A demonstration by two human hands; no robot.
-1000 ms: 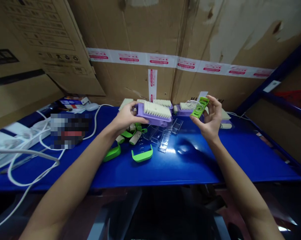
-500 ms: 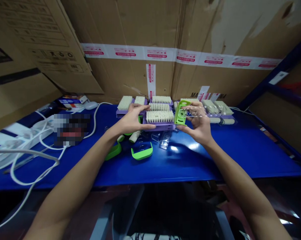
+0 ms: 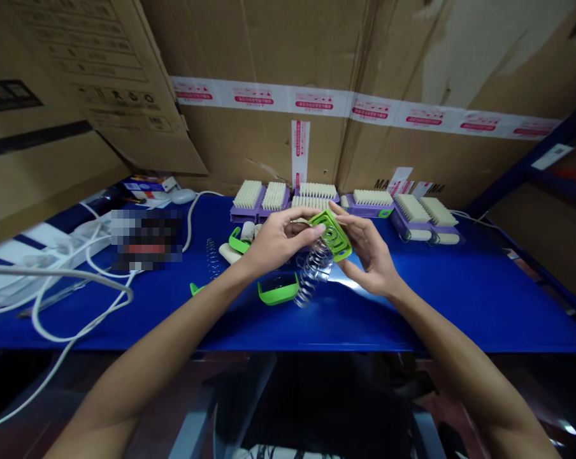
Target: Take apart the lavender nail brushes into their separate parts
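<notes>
A green plastic frame (image 3: 336, 236) is held tilted over the middle of the blue table. My left hand (image 3: 288, 239) pinches its left side, thumb on its face. My right hand (image 3: 371, 255) is at its right side, fingers along the upper edge and thumb near the lower corner. A metal spring (image 3: 311, 277) hangs below the frame. Below my left hand, a green bracket (image 3: 278, 293) lies on the table. Another green bracket (image 3: 239, 241) and a loose spring (image 3: 212, 258) lie to the left. Behind my hands are purple blocks with cream bristles (image 3: 317, 190).
More bristle blocks (image 3: 425, 213) stand at the back right against the cardboard (image 3: 269, 140). White cables (image 3: 85, 331), a power strip (image 3: 44, 255) and a blurred dark object (image 3: 147, 239) occupy the left side. A white mouse (image 3: 183, 196) lies behind them.
My left hand has left the bristle block and now holds the green frame. The frame has moved left and turned in my right hand, and the spring now hangs beneath it.
</notes>
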